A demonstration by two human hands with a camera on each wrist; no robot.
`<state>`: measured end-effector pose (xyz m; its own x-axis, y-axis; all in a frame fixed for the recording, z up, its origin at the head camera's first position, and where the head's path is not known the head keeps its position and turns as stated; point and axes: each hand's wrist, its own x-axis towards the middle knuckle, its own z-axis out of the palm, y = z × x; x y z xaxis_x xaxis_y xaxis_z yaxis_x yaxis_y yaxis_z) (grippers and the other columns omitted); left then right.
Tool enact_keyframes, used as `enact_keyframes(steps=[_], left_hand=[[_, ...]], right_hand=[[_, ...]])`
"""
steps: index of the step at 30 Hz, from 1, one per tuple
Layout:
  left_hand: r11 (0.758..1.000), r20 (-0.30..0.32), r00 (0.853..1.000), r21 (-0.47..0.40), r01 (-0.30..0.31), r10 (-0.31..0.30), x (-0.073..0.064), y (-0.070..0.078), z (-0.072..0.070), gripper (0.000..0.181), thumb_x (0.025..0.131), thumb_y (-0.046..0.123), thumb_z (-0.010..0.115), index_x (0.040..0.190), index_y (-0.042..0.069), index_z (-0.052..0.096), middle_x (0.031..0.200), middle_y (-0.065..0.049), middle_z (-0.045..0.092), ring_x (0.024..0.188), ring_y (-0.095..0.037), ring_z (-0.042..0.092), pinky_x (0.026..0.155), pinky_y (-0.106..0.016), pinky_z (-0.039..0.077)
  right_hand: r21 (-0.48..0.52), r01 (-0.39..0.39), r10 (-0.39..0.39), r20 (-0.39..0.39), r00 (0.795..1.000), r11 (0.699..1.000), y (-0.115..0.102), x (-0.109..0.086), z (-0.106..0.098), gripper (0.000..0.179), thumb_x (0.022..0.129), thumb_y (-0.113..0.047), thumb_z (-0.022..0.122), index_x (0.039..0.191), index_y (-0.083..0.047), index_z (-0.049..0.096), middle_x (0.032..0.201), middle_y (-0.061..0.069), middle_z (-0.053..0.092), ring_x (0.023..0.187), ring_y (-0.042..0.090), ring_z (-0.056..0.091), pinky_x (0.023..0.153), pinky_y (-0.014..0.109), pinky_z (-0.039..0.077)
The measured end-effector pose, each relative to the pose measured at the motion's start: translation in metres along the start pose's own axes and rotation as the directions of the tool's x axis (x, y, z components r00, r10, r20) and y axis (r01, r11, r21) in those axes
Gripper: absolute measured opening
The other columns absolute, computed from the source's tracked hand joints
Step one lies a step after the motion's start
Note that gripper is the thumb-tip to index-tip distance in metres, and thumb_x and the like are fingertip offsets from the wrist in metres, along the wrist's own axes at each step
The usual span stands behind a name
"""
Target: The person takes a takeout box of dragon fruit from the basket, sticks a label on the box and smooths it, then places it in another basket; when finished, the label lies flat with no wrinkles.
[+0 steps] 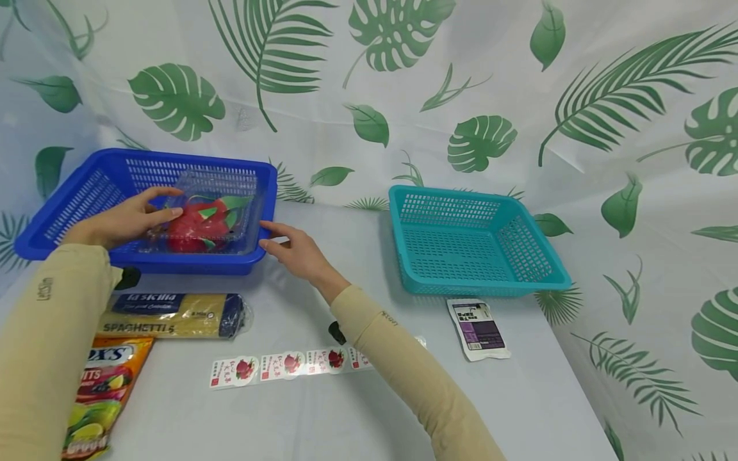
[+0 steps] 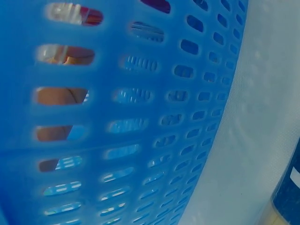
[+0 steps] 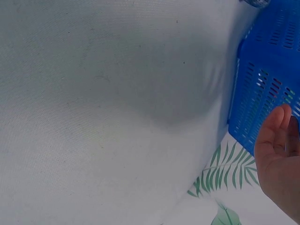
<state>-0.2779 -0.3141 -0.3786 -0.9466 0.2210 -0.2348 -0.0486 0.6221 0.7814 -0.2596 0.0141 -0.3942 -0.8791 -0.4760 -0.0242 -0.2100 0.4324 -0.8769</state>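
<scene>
In the head view, a clear plastic box with red, green-tipped dragon fruit inside sits in the blue basket, toward its right end. My left hand reaches over the basket's front rim and holds the box by its left side, thumb and fingers at the lid. The left wrist view is mostly filled by the basket's slotted wall, with skin showing through some slots. My right hand is at the basket's right end, fingers slightly bent, fingertips right at the rim, holding nothing.
A spaghetti pack lies before the blue basket, with an orange candy bag nearer me. A strip of fruit stickers crosses the table's middle. At right stand a teal basket and, in front of it, a white-and-purple pouch.
</scene>
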Motion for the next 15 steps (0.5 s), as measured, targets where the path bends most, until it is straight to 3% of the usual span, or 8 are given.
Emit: enact_keyframes(steps=[7,15], left_hand=[[1.000,-0.018,1.000,0.002,-0.017,0.017,-0.0008,-0.0003,0.0003,0.076,0.099,0.052,0.046,0.155,0.012,0.016,0.121,-0.026,0.047,0.093,-0.029,0.055,0.072,-0.037,0.051],[0.998,-0.054,0.997,-0.038,-0.053,0.051,-0.0026,0.0058,-0.0054,0.069,0.101,0.044,0.049,0.154,0.013,0.018,0.088,-0.012,0.050,0.073,-0.024,0.053,0.063,-0.035,0.050]], right_hand=[[0.001,0.003,-0.003,0.002,1.000,1.000,0.0014,0.0008,0.0006,0.048,0.099,-0.034,0.058,0.146,-0.025,0.048,0.131,0.000,0.059,0.100,0.011,0.063,0.081,0.025,0.051],[-0.005,-0.004,0.004,0.001,1.000,1.000,-0.0005,0.0001,-0.0003,0.048,0.099,-0.034,0.058,0.146,-0.026,0.048,0.132,-0.001,0.058,0.101,0.012,0.063,0.082,0.025,0.051]])
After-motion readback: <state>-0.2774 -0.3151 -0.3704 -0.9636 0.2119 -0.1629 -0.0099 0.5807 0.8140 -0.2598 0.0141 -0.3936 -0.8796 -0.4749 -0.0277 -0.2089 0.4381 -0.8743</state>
